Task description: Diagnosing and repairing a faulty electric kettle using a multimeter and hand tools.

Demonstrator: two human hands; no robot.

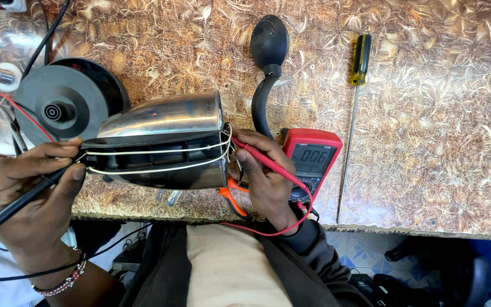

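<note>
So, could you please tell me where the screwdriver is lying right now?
In the head view, the screwdriver lies on the table right of centre, just right of the red multimeter, its yellow-and-black handle pointing away from the person.

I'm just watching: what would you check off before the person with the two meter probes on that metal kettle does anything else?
1. Red probe pinched in the right hand, tip at the open bottom end of the kettle: ok.
2. Black probe gripped in the left hand, tip at the kettle's other end: ok.
3. Whether either tip touches bare metal: cannot tell.
4. Multimeter on, digits showing: ok.
5. Kettle steadied on its side between both hands at the table edge: ok.
6. White wires clear of the probes: cannot tell.
</note>
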